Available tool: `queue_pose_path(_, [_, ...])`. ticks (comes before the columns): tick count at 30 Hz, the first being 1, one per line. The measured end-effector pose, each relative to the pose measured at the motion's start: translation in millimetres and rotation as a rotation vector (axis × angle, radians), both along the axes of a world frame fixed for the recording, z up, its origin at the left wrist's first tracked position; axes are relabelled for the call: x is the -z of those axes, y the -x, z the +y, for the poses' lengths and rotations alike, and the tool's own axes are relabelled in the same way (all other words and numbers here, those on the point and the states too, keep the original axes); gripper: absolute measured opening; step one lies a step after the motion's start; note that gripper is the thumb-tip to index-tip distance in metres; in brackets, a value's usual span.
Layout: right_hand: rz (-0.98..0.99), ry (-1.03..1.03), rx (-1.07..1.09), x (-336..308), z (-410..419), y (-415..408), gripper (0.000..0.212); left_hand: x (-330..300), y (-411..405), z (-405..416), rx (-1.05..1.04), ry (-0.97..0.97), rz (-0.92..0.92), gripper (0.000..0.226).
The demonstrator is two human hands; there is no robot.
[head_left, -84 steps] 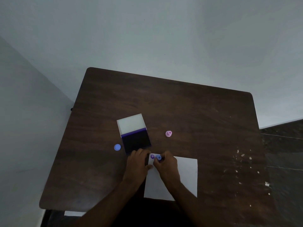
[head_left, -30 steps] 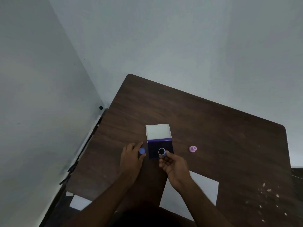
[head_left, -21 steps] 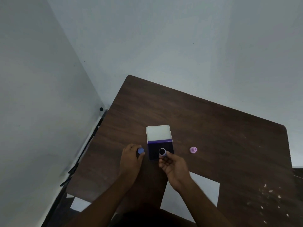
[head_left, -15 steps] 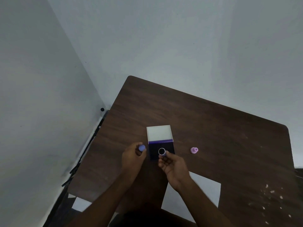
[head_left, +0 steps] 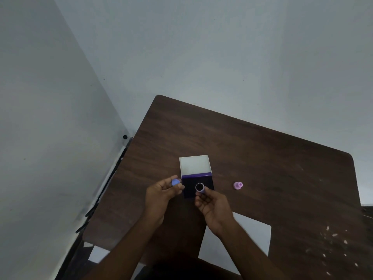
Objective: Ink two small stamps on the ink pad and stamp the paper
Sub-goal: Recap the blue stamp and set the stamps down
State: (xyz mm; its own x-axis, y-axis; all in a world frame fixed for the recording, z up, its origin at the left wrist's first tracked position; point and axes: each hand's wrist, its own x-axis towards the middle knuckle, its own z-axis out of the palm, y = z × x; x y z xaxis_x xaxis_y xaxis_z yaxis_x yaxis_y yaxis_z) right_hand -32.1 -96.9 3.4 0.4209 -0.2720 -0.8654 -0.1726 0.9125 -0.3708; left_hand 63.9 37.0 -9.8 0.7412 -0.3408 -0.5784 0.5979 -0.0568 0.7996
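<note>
An open ink pad (head_left: 190, 189) lies on the dark wooden table (head_left: 262, 158), its white lid (head_left: 194, 165) folded back. My right hand (head_left: 214, 205) holds a small purple stamp (head_left: 200, 187) over the dark pad, the round inked face turned up toward me. My left hand (head_left: 161, 194) pinches a small blue round cap (head_left: 175, 182) just left of the pad. A pink stamp (head_left: 238, 185) stands alone to the right of the pad. White paper (head_left: 248, 239) lies near the front edge, partly under my right forearm.
The table stands in a corner between two pale walls. Light specks (head_left: 333, 245) are scattered on the table's right front. A dark strip (head_left: 105, 186) runs along the floor by the left wall. A white scrap (head_left: 96, 253) lies below the table's left front corner.
Both hands left the paper and went to the ink pad. My left hand picked the blue cap up off the table and lifted it slightly; my right hand keeps the purple stamp over the pad.
</note>
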Motion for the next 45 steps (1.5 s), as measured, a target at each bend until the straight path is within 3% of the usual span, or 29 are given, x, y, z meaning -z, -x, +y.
queue_pose_path(4, [-0.008,-0.003,0.003,0,0,1,0.015,-3,0,3,0.051,-0.034,-0.084,0.033])
queue_pose_path(10, [-0.022,-0.009,-0.006,-1,2,0,0.015,-5,1,2,0.314,-0.230,-0.339,0.036])
queue_pose_path(23, [-0.023,0.021,-0.012,-1,3,0,0.018,-11,4,-5,0.292,-0.280,-0.350,0.040])
queue_pose_path(31, [-0.034,0.319,-0.173,-6,4,-11,0.020,-19,3,-8,0.331,-0.312,-0.364,0.032])
queue_pose_path(45, [-0.009,0.297,-0.162,-7,7,-11,0.020,-16,6,-9,0.351,-0.349,-0.327,0.034])
